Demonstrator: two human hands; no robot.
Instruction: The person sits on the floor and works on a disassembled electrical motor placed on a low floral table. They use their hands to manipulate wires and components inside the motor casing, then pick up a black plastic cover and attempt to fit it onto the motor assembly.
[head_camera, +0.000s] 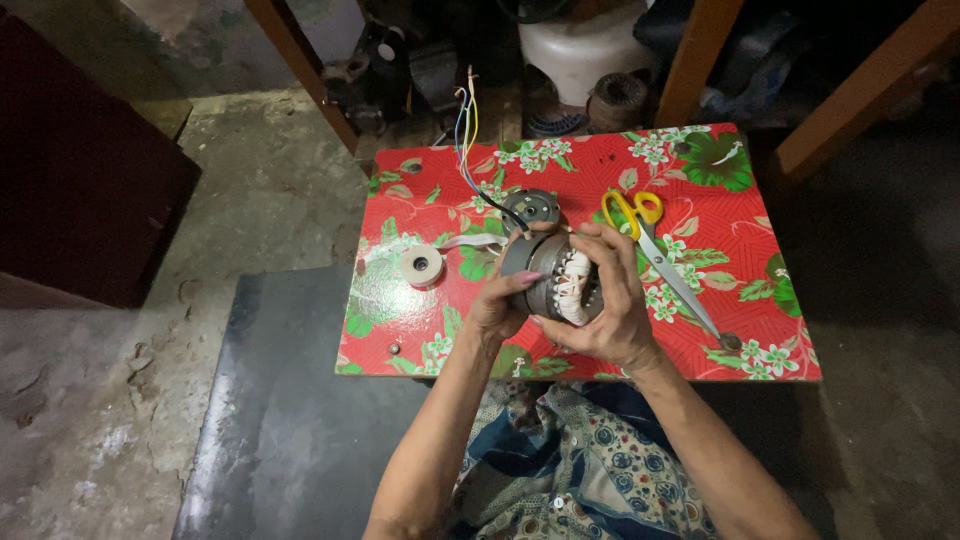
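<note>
Motor stator (557, 279), grey metal with white-taped windings, is held above the near middle of the surface (740, 300), a low board covered in red floral oilcloth. Left hand (497, 305) is closed around the stator's left side, fingers curled onto its rim. Right hand (612, 300) is closed over its right and top side, fingers wrapped across the windings. Coloured lead wires (465, 150) run from the stator's top up past the far edge of the surface. A round metal motor part (531, 208) lies just behind the stator, partly hidden by it. Yellow-handled scissors (665, 265) lie just to the right of the right hand, blades pointing toward the near right corner. A roll of white tape (422, 267) sits to the left, apart from the left hand, its loose end trailing toward the stator. Dark clutter and a white stool (580, 50) stand beyond the far edge.
</note>
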